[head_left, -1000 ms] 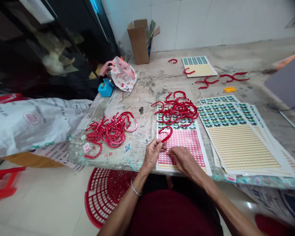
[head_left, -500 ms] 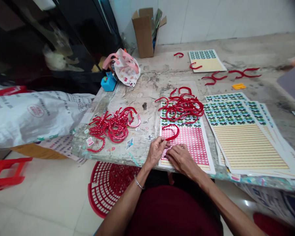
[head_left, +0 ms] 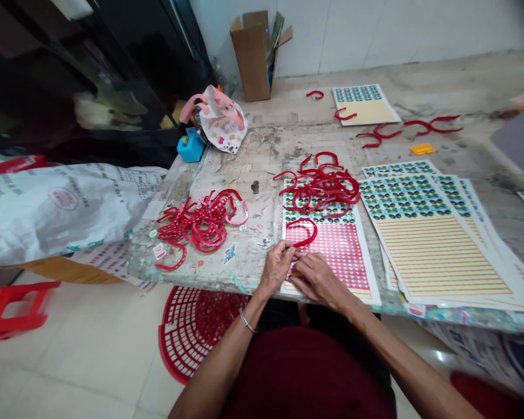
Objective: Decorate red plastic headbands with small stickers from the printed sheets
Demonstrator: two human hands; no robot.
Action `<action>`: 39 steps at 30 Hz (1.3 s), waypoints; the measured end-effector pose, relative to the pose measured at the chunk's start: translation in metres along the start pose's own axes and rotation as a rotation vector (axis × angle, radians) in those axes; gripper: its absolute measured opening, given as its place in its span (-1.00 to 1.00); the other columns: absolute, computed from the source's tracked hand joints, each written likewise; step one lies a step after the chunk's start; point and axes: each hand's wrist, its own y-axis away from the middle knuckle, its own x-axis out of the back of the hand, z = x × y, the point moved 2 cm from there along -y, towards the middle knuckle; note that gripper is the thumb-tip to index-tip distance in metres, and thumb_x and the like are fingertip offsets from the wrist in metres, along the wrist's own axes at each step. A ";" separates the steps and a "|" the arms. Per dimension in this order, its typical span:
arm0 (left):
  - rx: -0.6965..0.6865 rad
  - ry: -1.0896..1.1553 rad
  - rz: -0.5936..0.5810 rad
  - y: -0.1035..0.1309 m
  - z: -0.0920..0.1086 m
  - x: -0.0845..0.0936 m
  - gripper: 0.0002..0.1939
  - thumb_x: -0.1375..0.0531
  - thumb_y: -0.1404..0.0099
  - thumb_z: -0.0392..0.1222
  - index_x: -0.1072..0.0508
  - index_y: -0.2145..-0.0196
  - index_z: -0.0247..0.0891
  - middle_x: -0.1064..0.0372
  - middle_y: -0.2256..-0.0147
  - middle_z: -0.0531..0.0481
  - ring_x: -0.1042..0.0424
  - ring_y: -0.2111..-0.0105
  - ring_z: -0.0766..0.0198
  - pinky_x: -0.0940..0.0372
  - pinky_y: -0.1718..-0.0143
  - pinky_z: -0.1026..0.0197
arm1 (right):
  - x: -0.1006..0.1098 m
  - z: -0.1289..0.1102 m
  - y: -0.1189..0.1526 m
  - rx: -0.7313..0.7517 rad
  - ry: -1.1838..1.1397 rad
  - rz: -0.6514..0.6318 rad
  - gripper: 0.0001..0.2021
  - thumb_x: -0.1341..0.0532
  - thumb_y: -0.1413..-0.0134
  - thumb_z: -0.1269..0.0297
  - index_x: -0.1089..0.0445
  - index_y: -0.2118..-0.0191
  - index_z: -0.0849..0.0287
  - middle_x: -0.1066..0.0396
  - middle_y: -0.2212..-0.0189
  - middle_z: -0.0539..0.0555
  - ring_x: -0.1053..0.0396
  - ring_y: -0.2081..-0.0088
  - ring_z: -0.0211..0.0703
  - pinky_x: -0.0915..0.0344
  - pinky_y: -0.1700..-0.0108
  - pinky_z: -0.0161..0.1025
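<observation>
A curved red headband lies over a sticker sheet printed with pink hearts and dark-and-green motifs. My left hand pinches the near end of this band at the sheet's left edge. Close against those fingertips, my right hand has its fingers drawn together over the sheet's lower left part. A bit of pink shows between the two hands, but what the right fingers grip is hidden. Just beyond, a tangle of plain red headbands covers the sheet's top.
Left on the table lies a pile of white-dotted red headbands. More sticker sheets overlap on the right. Farther back are a yellow object, a patterned bag and a cardboard box. Below stands a red basket.
My right hand has shifted slightly up and left, and its fingers now meet my left fingertips. The left hand still pinches the headband's end. The view has tilted a little.
</observation>
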 end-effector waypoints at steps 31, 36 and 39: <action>-0.001 0.292 0.011 0.010 0.083 -0.023 -0.80 -0.14 -0.25 -0.11 -0.37 0.31 -0.33 -0.44 0.28 -0.10 -0.44 0.30 0.26 -0.29 0.18 0.25 | 0.128 0.000 -0.038 -0.040 0.052 0.144 -0.91 -0.17 -0.08 0.29 -0.30 0.36 0.19 -0.36 0.43 0.07 -0.24 0.35 -0.17 -0.14 0.25 -0.20; 0.014 0.293 0.066 0.008 0.086 -0.026 -0.80 -0.18 -0.21 -0.11 -0.37 0.35 -0.32 -0.44 0.34 -0.07 -0.45 0.33 0.25 -0.29 0.25 0.28 | 0.133 0.000 -0.039 -0.039 0.250 0.183 -0.81 -0.17 -0.09 0.16 -0.30 0.37 0.19 -0.37 0.45 0.09 -0.24 0.38 -0.14 -0.08 0.24 -0.17; 0.013 0.321 0.115 0.008 0.085 -0.026 -0.81 -0.19 -0.20 -0.12 -0.37 0.35 -0.32 -0.43 0.38 -0.04 -0.45 0.35 0.27 -0.30 0.26 0.28 | 0.133 -0.001 -0.032 -0.164 0.278 0.305 -0.71 -0.21 -0.01 0.02 -0.30 0.39 0.18 -0.36 0.46 0.10 -0.25 0.37 -0.10 -0.08 0.24 -0.16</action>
